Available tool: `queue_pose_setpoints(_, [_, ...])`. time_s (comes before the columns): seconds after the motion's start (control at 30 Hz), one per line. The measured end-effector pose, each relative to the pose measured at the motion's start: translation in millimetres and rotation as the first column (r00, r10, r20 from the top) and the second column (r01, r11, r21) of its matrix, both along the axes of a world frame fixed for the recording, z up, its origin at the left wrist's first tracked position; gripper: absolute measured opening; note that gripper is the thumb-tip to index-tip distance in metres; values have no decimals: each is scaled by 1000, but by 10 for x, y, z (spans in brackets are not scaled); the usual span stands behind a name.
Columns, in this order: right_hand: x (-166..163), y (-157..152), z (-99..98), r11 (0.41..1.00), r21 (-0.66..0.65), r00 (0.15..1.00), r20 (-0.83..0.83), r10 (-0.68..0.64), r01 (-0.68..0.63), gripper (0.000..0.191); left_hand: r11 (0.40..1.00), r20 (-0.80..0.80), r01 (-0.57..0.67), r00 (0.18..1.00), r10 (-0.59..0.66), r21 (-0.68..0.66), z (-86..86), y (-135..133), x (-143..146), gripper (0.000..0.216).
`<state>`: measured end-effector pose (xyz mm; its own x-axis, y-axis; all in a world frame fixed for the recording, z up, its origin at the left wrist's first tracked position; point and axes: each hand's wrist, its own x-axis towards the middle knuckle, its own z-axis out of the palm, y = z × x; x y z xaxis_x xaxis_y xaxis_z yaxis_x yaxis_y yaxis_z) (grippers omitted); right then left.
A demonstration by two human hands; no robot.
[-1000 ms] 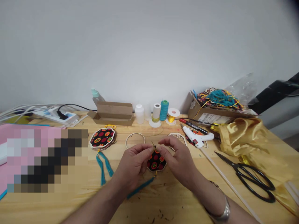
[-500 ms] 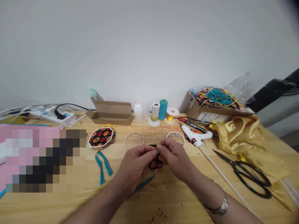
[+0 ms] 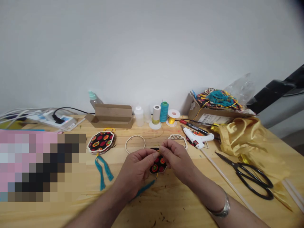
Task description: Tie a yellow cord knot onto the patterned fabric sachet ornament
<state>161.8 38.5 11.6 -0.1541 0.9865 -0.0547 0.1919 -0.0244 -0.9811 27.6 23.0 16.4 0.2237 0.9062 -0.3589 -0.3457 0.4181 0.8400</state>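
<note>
My left hand (image 3: 136, 165) and my right hand (image 3: 178, 161) come together low in the middle, thumbs and fingers closed in a pinch. Between them is a small tasselled ornament (image 3: 158, 167), black fabric with red and orange round motifs in a pale frame. Both sets of fingertips meet at its upper edge, where a bit of yellowish cord shows; the fingers hide the exact grip. From its lower end a teal tassel (image 3: 143, 190) trails left, partly behind my left hand. A thin wooden ring (image 3: 125, 144) lies just beyond my left hand, and a fretwork wooden frame (image 3: 186, 144) beyond my right.
Left lies a stack of similar ornaments (image 3: 101, 141) with teal tassels. Behind are an open cardboard box (image 3: 114, 122), a teal thread spool (image 3: 164, 112) and a gold cord spool (image 3: 173, 113). To the right are a glue gun (image 3: 198, 138), black scissors (image 3: 251, 174) and gold satin cloth (image 3: 242, 136).
The whole view has shifted slightly, with the table's things sitting a little further left. Both hands keep their pinch at the ornament's upper edge, nearly unmoved.
</note>
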Motion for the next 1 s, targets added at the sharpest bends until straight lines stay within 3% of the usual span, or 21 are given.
queue_pose_setpoints(0.37, [19, 10, 31, 996, -71, 997, -43, 60, -63, 25, 999, -9, -35, 999, 36, 18, -9, 5, -2, 9])
queue_pose_setpoints(0.5, [25, 15, 38, 994, -91, 998, -34, 58, -60, 15, 999, -73, -49, 996, 50, 13, -22, 10, -8, 11])
queue_pose_setpoints(0.8, [47, 24, 33, 998, 26, 997, 67, 47, -49, 13, 999, -90, -20, 996, 23, 27, -33, -12, -14, 14])
queue_pose_setpoints(0.9, [67, 44, 4, 993, 113, 990, 135, 25, -41, 13, 994, -215, -61, 973, 79, 89, -14, -4, -22, 19])
queue_pose_setpoints(1.0, [75, 62, -19, 981, 193, 976, 215, -33, -9, 13, 964, -370, -84, 912, 176, 251, -12, 13, -48, 17])
